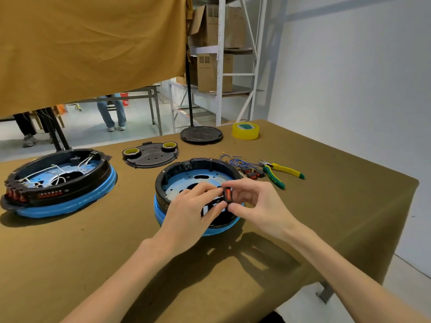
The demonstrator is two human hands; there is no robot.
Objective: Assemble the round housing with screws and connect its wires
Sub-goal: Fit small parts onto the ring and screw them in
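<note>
On the cloth-covered desk [303,229], the round black housing with a blue base ring [186,169] sits in front of the person. Over its near rim, the right hand [258,203] pinches a small black-and-red rocker switch [228,194]; the left hand [193,206] curls its fingers against the same switch. Blue wires [235,159] lie just behind the housing.

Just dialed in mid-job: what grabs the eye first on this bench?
Both hands meet over the near round housing at centre: the right hand pinches a small black-and-red switch at its rim, the left hand touching it. A second housing, already strung with white wires, sits at left. Green-and-yellow pliers and loose blue wires lie right of the near one.
</note>
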